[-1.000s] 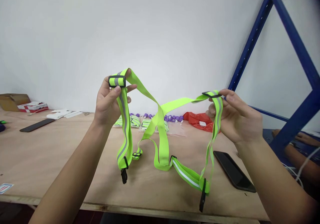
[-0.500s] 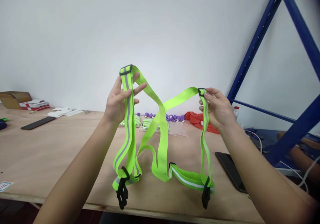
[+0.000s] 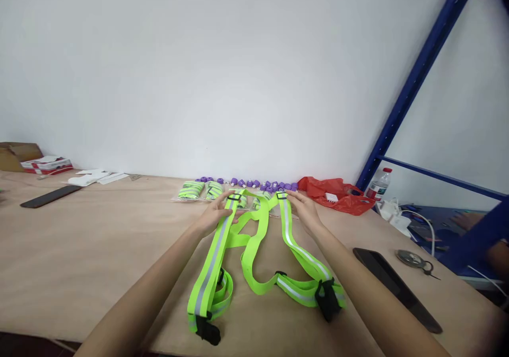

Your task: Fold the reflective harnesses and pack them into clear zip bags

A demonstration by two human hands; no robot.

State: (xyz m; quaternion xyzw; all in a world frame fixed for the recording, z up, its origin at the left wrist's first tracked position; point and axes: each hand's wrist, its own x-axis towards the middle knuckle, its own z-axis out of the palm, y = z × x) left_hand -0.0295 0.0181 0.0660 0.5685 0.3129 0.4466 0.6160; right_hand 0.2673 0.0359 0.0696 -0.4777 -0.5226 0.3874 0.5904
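A neon-green reflective harness (image 3: pixel 217 253) with silver stripes is stretched between my two hands, low over the table. My left hand (image 3: pixel 214 215) grips its left strap just below a black slider (image 3: pixel 234 197). The right strap is pinched in my right hand (image 3: pixel 304 208), beside another black slider (image 3: pixel 281 196); some of those fingers are hidden behind the strap. Nearest me, a black plastic buckle (image 3: pixel 208 330) hangs at the left end and a second black buckle (image 3: pixel 328 299) at the right. Looped bands join the two sides.
Bagged green straps (image 3: pixel 191 190), purple pieces (image 3: pixel 254 183) and a red plastic bag (image 3: pixel 342 195) lie along the wall. At right are a black phone-like slab (image 3: pixel 397 288), a round metal object (image 3: pixel 411 259), a bottle (image 3: pixel 379 184) and a blue frame (image 3: pixel 413 92). A co-worker's arm shows beyond.
Both hands have lowered toward the table and come closer together, bringing the harness down and forward. Its straps now slope toward me instead of hanging. The view has shifted slightly.
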